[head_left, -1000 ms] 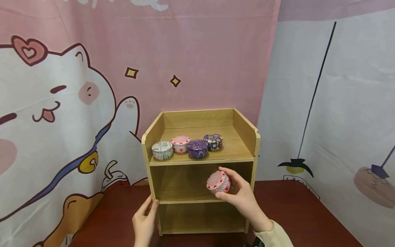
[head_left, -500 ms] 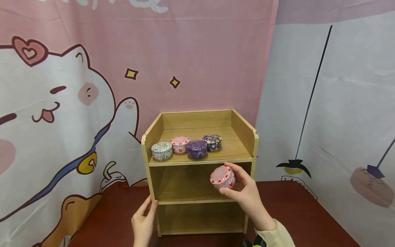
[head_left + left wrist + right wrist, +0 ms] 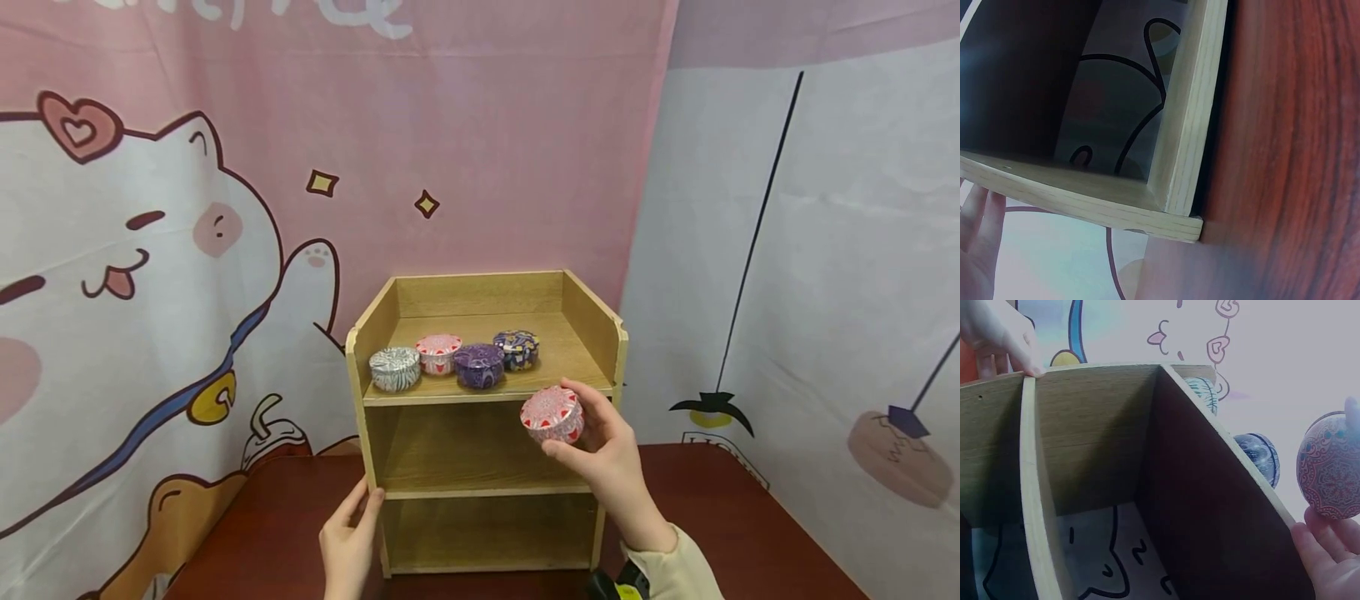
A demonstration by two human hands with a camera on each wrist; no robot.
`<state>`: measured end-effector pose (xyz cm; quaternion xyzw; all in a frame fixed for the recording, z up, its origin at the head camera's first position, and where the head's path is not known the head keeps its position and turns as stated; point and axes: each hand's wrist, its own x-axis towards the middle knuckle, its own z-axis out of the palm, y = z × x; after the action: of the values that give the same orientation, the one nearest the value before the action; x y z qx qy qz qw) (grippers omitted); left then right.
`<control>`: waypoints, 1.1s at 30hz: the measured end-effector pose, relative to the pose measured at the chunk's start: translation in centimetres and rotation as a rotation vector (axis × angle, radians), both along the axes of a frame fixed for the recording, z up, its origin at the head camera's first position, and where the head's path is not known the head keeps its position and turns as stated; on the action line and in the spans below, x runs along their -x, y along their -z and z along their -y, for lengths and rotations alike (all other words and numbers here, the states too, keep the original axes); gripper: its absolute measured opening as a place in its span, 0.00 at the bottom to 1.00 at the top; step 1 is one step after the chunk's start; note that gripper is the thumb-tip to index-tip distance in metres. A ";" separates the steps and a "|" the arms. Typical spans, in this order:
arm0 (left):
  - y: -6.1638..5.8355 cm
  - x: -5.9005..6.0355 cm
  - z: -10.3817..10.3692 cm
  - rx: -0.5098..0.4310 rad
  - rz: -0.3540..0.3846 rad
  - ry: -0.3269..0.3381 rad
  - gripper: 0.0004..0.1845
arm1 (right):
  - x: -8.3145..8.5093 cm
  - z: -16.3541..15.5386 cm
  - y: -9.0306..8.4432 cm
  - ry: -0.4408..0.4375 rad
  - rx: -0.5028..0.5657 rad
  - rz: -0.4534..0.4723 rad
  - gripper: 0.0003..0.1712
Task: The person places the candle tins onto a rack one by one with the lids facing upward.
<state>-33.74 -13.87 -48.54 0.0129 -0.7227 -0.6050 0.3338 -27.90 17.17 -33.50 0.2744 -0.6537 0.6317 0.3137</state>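
Note:
My right hand (image 3: 606, 446) holds a round pink tin (image 3: 552, 414) with red hearts, thumb below and fingers at its far side, in front of the middle compartment's upper right. In the right wrist view the tin's patterned lid (image 3: 1335, 475) faces the camera. My left hand (image 3: 351, 533) grips the left side of the wooden shelf (image 3: 480, 493), thumb on its front edge and fingers along the outside. On the top board stand a grey-white leaf-patterned tin (image 3: 395, 370), another pink tin (image 3: 438, 354), a purple tin (image 3: 478, 367) and a dark blue flowered tin (image 3: 517, 349).
The shelf has raised walls around its top and two compartments beneath. It stands on a dark red wood-grain table (image 3: 720, 517). Behind hangs a pink and white cloth (image 3: 487, 150) with a cartoon cat. At the right wrist sits a black band (image 3: 633, 577).
My right hand has lifted the pink tin up and to the right, and the lid has turned more level. The left hand stays on the shelf's side.

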 end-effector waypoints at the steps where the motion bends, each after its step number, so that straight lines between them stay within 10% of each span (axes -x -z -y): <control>1: 0.0 0.0 0.0 -0.004 -0.006 0.006 0.19 | 0.0 0.0 -0.1 0.007 0.002 -0.003 0.41; 33: 0.1 0.1 0.0 0.041 0.049 -0.031 0.20 | 1.1 0.2 -1.6 0.360 0.001 -0.095 0.43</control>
<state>-33.83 -13.87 -48.66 0.0323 -0.7426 -0.5844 0.3256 -29.04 17.02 -31.95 0.1824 -0.6764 0.5519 0.4523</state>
